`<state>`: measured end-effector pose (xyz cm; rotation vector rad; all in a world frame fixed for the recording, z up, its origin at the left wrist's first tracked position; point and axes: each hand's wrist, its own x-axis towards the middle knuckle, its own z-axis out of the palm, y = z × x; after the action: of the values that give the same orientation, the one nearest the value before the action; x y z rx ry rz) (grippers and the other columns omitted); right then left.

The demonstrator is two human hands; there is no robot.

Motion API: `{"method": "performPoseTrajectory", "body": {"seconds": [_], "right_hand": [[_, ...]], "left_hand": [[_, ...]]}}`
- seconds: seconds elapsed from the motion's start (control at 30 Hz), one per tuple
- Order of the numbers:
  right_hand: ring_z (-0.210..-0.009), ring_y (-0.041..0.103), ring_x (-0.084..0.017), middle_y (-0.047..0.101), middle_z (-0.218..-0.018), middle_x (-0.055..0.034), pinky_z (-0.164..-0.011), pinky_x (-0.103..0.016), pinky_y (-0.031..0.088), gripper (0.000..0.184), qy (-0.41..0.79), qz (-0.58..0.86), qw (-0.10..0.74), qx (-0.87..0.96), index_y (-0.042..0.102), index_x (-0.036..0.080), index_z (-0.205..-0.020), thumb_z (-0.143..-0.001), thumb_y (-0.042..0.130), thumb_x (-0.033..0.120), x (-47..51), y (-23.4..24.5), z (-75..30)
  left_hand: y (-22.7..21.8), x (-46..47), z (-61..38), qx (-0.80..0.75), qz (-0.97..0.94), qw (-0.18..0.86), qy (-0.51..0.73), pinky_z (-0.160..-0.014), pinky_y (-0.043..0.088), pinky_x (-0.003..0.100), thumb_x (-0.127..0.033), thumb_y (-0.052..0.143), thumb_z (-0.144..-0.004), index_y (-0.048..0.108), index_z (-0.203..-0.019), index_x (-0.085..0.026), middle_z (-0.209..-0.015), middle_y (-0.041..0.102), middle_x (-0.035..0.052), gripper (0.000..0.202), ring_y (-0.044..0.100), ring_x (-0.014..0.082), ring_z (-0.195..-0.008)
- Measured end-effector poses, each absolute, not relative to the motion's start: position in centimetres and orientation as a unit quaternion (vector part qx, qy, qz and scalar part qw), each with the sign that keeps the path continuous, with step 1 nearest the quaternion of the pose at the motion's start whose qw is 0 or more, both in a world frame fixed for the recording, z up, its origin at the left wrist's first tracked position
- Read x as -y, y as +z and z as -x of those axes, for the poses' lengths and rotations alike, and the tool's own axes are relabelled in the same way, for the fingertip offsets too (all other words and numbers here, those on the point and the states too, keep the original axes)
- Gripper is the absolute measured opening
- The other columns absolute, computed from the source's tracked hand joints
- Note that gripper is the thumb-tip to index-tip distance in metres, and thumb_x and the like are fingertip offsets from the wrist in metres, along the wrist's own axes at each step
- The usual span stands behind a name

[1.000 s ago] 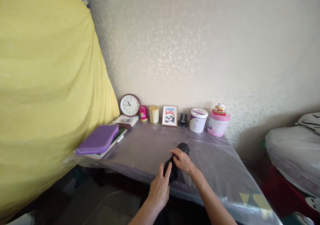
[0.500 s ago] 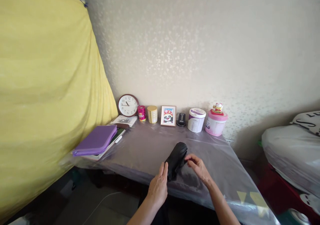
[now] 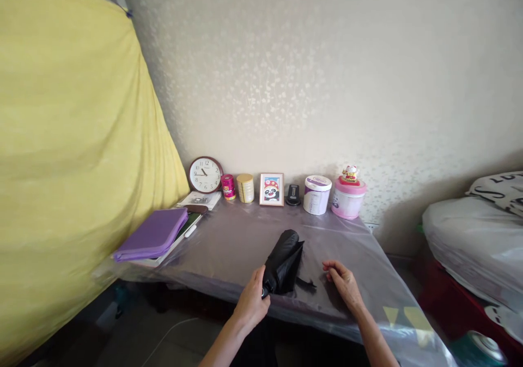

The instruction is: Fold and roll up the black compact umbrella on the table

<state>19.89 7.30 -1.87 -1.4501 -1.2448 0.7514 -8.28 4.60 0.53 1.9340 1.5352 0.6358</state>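
Item: blk folded umbrella (image 3: 284, 261) on worktop (image 3: 229, 242), L hand (image 3: 251, 301) grip clasping near end; R hand (image 3: 343, 282) now off it, grip released, strap (image 3: 306, 284) sprung loose.

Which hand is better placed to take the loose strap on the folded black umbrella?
Right. The right hand sits free just beside the strap, fingers curled toward it. The left hand grips the umbrella at its near end, so it likely suits steadying.
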Motion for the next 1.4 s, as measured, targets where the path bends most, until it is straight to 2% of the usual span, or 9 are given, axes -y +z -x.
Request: {"method": "performPoseTrajectory", "body": {"seconds": [0.2,0.37,0.47,0.67,0.83,0.97,1.1,1.23,1.4], "right_hand": [[-0.057,0.054,-0.014,0.063,-0.074,-0.0035,-0.056,-0.026,0.045,0.031,0.318,0.603,0.515,0.520,0.062,0.016,-0.085,-0.068,0.048,0.039,-7.1,-1.9,-19.9],[-0.057,0.055,-0.014,0.064,-0.074,-0.0040,-0.057,-0.026,0.045,0.029,0.315,0.603,0.512,0.524,0.062,0.016,-0.086,-0.069,0.048,0.037,-7.3,-2.5,-20.1],[-0.057,0.055,-0.014,0.065,-0.075,-0.0044,-0.056,-0.026,0.045,0.029,0.314,0.606,0.512,0.522,0.062,0.016,-0.086,-0.069,0.048,0.036,-7.3,-2.8,-20.2],[-0.058,0.056,-0.015,0.065,-0.075,-0.0050,-0.057,-0.026,0.046,0.031,0.311,0.607,0.509,0.525,0.063,0.015,-0.087,-0.069,0.047,0.035,-7.4,-3.2,-20.2],[-0.058,0.056,-0.014,0.064,-0.075,-0.0043,-0.059,-0.026,0.046,0.032,0.297,0.613,0.497,0.538,0.063,0.016,-0.088,-0.069,0.045,0.035,-7.6,-3.5,-20.5],[-0.058,0.055,-0.015,0.064,-0.075,-0.0040,-0.060,-0.026,0.045,0.032,0.289,0.608,0.497,0.547,0.062,0.016,-0.086,-0.070,0.043,0.035,-7.7,-3.6,-20.4],[-0.058,0.055,-0.015,0.063,-0.073,-0.0035,-0.057,-0.025,0.044,0.032,0.287,0.606,0.493,0.554,0.062,0.016,-0.086,-0.071,0.041,0.035,-7.4,-3.2,-20.3],[-0.059,0.056,-0.016,0.064,-0.071,-0.0030,-0.058,-0.025,0.045,0.033,0.272,0.605,0.492,0.564,0.063,0.016,-0.084,-0.071,0.041,0.037,-7.0,-2.6,-20.2],[-0.071,0.060,-0.021,0.066,-0.073,-0.0041,-0.065,-0.028,0.047,0.032,0.249,0.598,0.502,0.573,0.065,0.018,-0.082,-0.068,0.045,0.038,-6.7,-2.2,-20.2]], "left_hand": [[0.5,-5.2,9.3,-0.589,-0.653,0.414,0.235,-0.053,0.050,0.022,-0.022,0.041,-0.077,0.028,-0.130,-0.025,-0.113,0.051,0.0076,0.055,0.061,0.0095,-0.065],[0.9,-6.0,10.9,-0.637,-0.619,0.406,0.215,-0.054,0.050,0.026,-0.033,0.028,-0.086,0.035,-0.125,-0.017,-0.100,0.057,0.0094,0.043,0.062,0.0132,-0.066],[1.2,-5.6,11.3,-0.680,-0.620,0.320,0.225,-0.072,0.048,0.034,-0.027,0.031,-0.086,0.011,-0.137,-0.019,-0.127,0.038,0.0191,0.056,0.060,0.0203,-0.089],[0.8,-5.2,11.1,-0.647,-0.727,0.183,0.141,-0.083,0.040,0.030,-0.004,0.043,-0.070,0.000,-0.136,-0.039,-0.146,-0.007,0.0069,0.086,0.049,0.0242,-0.110],[1.3,-7.1,11.9,-0.618,-0.726,0.252,0.165,-0.079,0.042,0.023,0.000,0.046,-0.063,0.012,-0.137,-0.035,-0.141,0.022,0.0074,0.089,0.055,0.0181,-0.101],[3.0,-7.9,12.8,-0.589,-0.699,0.358,0.189,-0.056,0.045,0.021,-0.008,0.044,-0.065,0.015,-0.136,-0.024,-0.103,0.057,0.0069,0.078,0.059,0.0116,-0.066],[4.6,-7.4,12.9,-0.557,-0.676,0.429,0.221,-0.050,0.044,0.021,-0.024,0.036,-0.077,0.038,-0.116,-0.014,-0.067,0.056,0.0001,0.040,0.054,0.0102,-0.053],[5.5,-6.4,11.5,-0.535,-0.683,0.419,0.269,-0.059,0.044,0.024,-0.023,0.043,-0.073,0.044,-0.105,-0.016,-0.075,0.058,0.0025,0.033,0.055,0.0117,-0.060],[6.5,-5.9,9.6,-0.499,-0.669,0.406,0.372,-0.072,0.039,0.022,-0.010,0.052,-0.058,0.043,-0.114,-0.024,-0.112,0.051,0.0047,0.058,0.055,0.0120,-0.081]]}}
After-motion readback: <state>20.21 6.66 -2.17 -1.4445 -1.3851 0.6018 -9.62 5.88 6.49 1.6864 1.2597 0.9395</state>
